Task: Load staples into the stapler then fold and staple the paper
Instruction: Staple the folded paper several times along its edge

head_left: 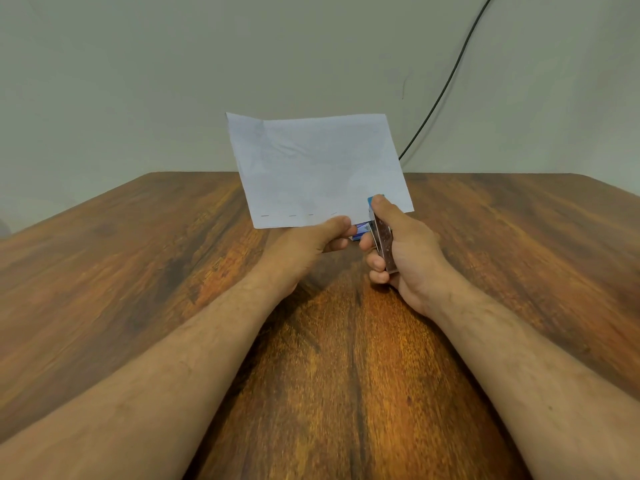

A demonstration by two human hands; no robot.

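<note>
Two bare forearms reach in from the near edge, both cut off by the frame at the elbow end, over a wood-grain desk (138,289). Held up above the desk, the folded paper (318,168) stands tilted, its far part covering a stretch of the desk's far edge and the pale wall (138,64). Four short staple marks (292,215) run along the paper's near edge on the left side. At that edge the left hand (311,244) pinches the paper, thumb on top, fingers curled beneath and mostly hidden. Just to its right, the right hand (401,251) grips the stapler (381,233), fingers wrapped round its body and the thumb pressed on the top near the blue end; the stapler's nose sits at the paper's near right corner, though whether it bites the sheet is hard to make out. A small blue and white thing (360,230) shows between the hands, mostly hidden. A dark cable (446,81) runs down the wall at far right.
</note>
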